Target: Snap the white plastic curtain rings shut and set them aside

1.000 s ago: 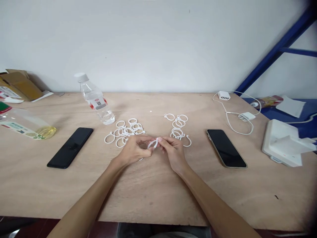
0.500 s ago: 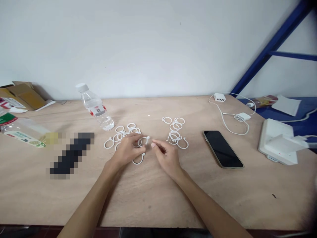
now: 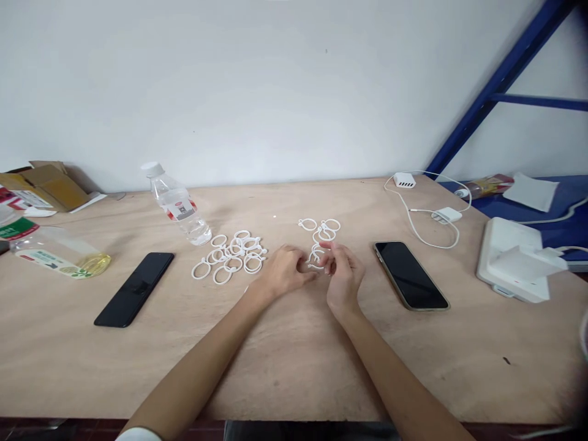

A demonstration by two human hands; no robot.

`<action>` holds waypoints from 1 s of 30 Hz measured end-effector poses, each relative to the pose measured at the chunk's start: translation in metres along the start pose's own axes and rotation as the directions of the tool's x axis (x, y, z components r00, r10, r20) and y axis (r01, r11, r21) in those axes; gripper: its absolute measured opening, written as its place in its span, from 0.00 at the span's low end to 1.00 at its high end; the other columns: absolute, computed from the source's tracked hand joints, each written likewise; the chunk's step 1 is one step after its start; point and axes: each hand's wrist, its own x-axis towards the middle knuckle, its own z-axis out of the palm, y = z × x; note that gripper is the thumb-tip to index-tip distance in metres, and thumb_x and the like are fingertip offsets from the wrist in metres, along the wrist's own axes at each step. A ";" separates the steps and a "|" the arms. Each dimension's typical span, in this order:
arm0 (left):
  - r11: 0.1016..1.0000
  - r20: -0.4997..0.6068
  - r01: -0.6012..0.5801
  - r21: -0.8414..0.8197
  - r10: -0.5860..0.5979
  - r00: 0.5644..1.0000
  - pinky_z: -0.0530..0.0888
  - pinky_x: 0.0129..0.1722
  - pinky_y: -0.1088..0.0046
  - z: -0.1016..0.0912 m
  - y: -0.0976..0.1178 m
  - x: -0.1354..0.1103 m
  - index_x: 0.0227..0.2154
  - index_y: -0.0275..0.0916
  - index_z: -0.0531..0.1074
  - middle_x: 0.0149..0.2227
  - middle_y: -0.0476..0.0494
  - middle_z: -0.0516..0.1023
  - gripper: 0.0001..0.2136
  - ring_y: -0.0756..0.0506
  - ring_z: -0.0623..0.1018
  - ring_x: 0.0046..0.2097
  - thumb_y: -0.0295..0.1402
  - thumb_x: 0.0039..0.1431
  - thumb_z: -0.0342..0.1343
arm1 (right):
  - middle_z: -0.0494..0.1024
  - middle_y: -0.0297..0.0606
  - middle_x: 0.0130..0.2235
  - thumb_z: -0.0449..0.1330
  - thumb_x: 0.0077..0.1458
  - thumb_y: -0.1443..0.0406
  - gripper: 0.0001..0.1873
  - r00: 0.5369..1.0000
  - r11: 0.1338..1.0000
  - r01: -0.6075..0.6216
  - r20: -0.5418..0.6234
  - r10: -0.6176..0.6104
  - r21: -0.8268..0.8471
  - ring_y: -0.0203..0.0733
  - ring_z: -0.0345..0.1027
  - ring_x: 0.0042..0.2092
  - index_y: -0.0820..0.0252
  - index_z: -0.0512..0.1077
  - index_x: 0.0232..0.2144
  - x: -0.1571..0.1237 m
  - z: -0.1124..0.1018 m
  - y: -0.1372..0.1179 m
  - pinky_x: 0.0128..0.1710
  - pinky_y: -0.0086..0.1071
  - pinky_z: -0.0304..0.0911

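Observation:
Two groups of white curtain rings, each with a small eyelet, lie on the wooden table. The larger left group (image 3: 223,274) overlaps in a loose heap. My left hand (image 3: 288,271) rests just right of that heap, thumb and fingers curved apart beside the smaller right group (image 3: 326,234). Over the near side of the right group is my right hand (image 3: 343,275), its fingers loosely bent and apart. Some rings show between the two hands; others there are partly hidden by the fingers. I see no ring held in either hand.
A black phone (image 3: 135,289) lies at left, another phone (image 3: 412,275) at right. Behind the left heap stands a water bottle (image 3: 177,205); an oil bottle (image 3: 59,251) and cardboard box (image 3: 57,187) are further left. White chargers (image 3: 514,260) and a cable (image 3: 407,211) occupy the right.
My left hand has moved right, from the left heap to the right group, and the ring it held is no longer seen in its fingers. My right hand has shifted right, its fingers loosening.

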 end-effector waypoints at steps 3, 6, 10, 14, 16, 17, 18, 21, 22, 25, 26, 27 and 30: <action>1.000 -0.024 0.005 -0.008 -0.005 1.000 0.69 0.37 0.68 0.003 0.002 -0.002 0.26 0.38 0.73 0.29 0.44 0.75 0.07 0.44 0.74 0.35 0.35 0.53 0.56 | 0.67 0.31 0.19 0.53 0.56 0.56 0.17 1.000 1.000 -0.007 -0.013 0.007 0.002 0.33 0.56 0.21 0.63 0.75 0.28 0.003 -0.002 -0.001 0.22 0.29 0.55; 0.999 -0.045 -0.035 -0.019 0.034 0.998 0.70 0.41 0.67 -0.005 -0.004 -0.012 0.29 0.38 0.74 0.32 0.43 0.77 0.06 0.43 0.75 0.38 0.29 0.55 0.52 | 0.69 0.32 0.21 0.55 0.55 0.57 0.15 0.998 0.994 0.059 0.027 -0.057 -0.088 0.35 0.62 0.24 0.62 0.75 0.29 0.001 -0.001 0.001 0.25 0.30 0.58; 0.989 -0.136 -0.084 -0.119 0.068 0.988 0.70 0.47 0.65 -0.023 -0.017 -0.031 0.36 0.39 0.75 0.38 0.43 0.79 0.08 0.43 0.75 0.43 0.28 0.56 0.52 | 0.72 0.35 0.25 0.57 0.54 0.61 0.13 0.928 0.875 0.326 0.300 -0.223 -0.358 0.37 0.63 0.27 0.62 0.76 0.38 -0.005 -0.002 0.007 0.29 0.32 0.60; 0.959 -0.280 -0.043 -0.279 -0.039 0.959 0.71 0.43 0.67 -0.031 -0.025 -0.048 0.34 0.39 0.75 0.35 0.45 0.78 0.07 0.46 0.75 0.38 0.32 0.57 0.53 | 0.72 0.33 0.24 0.57 0.55 0.61 0.18 0.777 0.739 0.528 0.588 -0.223 -0.418 0.38 0.63 0.26 0.60 0.74 0.47 -0.013 -0.001 0.013 0.30 0.32 0.60; 0.933 -0.328 -0.021 -0.360 -0.106 0.939 0.72 0.41 0.68 -0.028 -0.026 -0.052 0.33 0.39 0.75 0.33 0.45 0.78 0.07 0.47 0.75 0.36 0.34 0.57 0.54 | 0.71 0.31 0.22 0.56 0.56 0.61 0.19 0.742 0.754 0.527 0.645 -0.183 -0.392 0.36 0.62 0.25 0.60 0.73 0.49 -0.016 0.001 0.015 0.28 0.30 0.59; 0.915 -0.350 -0.025 -0.402 -0.128 0.928 0.72 0.40 0.68 -0.025 -0.026 -0.053 0.32 0.39 0.75 0.33 0.45 0.78 0.07 0.47 0.75 0.36 0.35 0.57 0.55 | 0.70 0.31 0.22 0.56 0.57 0.62 0.17 0.732 0.768 0.519 0.659 -0.172 -0.376 0.36 0.61 0.24 0.60 0.74 0.47 -0.018 0.002 0.016 0.27 0.30 0.58; 0.896 -0.375 -0.040 -0.443 -0.144 0.916 0.73 0.40 0.68 -0.021 -0.026 -0.053 0.32 0.39 0.75 0.33 0.45 0.78 0.07 0.46 0.75 0.37 0.36 0.56 0.56 | 0.70 0.31 0.21 0.55 0.57 0.63 0.14 0.729 0.784 0.506 0.664 -0.166 -0.359 0.35 0.60 0.24 0.59 0.75 0.43 -0.019 0.003 0.017 0.26 0.29 0.57; 0.846 -0.414 -0.098 -0.524 -0.152 0.898 0.73 0.44 0.67 -0.013 -0.026 -0.052 0.34 0.40 0.77 0.40 0.42 0.78 0.07 0.45 0.76 0.42 0.36 0.54 0.60 | 0.69 0.32 0.21 0.54 0.57 0.63 0.12 0.764 0.870 0.384 0.635 -0.111 -0.310 0.35 0.59 0.24 0.60 0.75 0.28 -0.020 0.006 0.017 0.24 0.28 0.55; 0.832 -0.407 -0.116 -0.542 -0.140 0.903 0.73 0.47 0.66 -0.011 -0.026 -0.052 0.36 0.40 0.78 0.42 0.42 0.78 0.08 0.44 0.76 0.44 0.36 0.54 0.61 | 0.69 0.32 0.21 0.54 0.57 0.62 0.12 0.783 0.909 0.302 0.619 -0.064 -0.288 0.34 0.58 0.24 0.60 0.74 0.27 -0.019 0.006 0.016 0.23 0.28 0.55; 0.798 -0.337 -0.136 -0.588 -0.088 0.937 0.72 0.51 0.65 -0.010 -0.028 -0.053 0.46 0.40 0.75 0.45 0.41 0.78 0.16 0.44 0.76 0.47 0.34 0.54 0.62 | 0.67 0.30 0.20 0.56 0.55 0.57 0.13 0.800 0.980 -0.012 0.585 0.129 -0.200 0.33 0.56 0.22 0.60 0.76 0.30 -0.016 0.008 0.014 0.20 0.27 0.52; 0.803 -0.320 -0.137 -0.580 -0.070 0.945 0.72 0.51 0.65 -0.010 -0.029 -0.054 0.49 0.40 0.73 0.46 0.42 0.78 0.19 0.44 0.77 0.47 0.34 0.53 0.62 | 0.66 0.29 0.19 0.57 0.54 0.56 0.14 0.791 0.979 -0.107 0.581 0.190 -0.175 0.33 0.56 0.21 0.61 0.76 0.31 -0.014 0.008 0.014 0.19 0.26 0.51; 0.822 -0.314 -0.140 -0.552 -0.050 0.948 0.72 0.51 0.65 -0.011 -0.029 -0.056 0.51 0.41 0.72 0.46 0.42 0.79 0.21 0.44 0.77 0.47 0.33 0.53 0.62 | 0.65 0.29 0.19 0.58 0.53 0.55 0.16 0.778 0.970 -0.187 0.578 0.244 -0.157 0.32 0.55 0.21 0.61 0.76 0.32 -0.013 0.008 0.013 0.19 0.26 0.50; 0.908 -0.350 -0.188 -0.376 0.049 0.935 0.72 0.51 0.64 -0.013 -0.031 -0.059 0.53 0.41 0.70 0.46 0.42 0.79 0.22 0.44 0.77 0.47 0.33 0.54 0.62 | 0.66 0.30 0.21 0.60 0.51 0.53 0.18 0.740 0.937 -0.325 0.582 0.336 -0.127 0.32 0.56 0.22 0.62 0.77 0.34 -0.010 0.008 0.012 0.19 0.26 0.51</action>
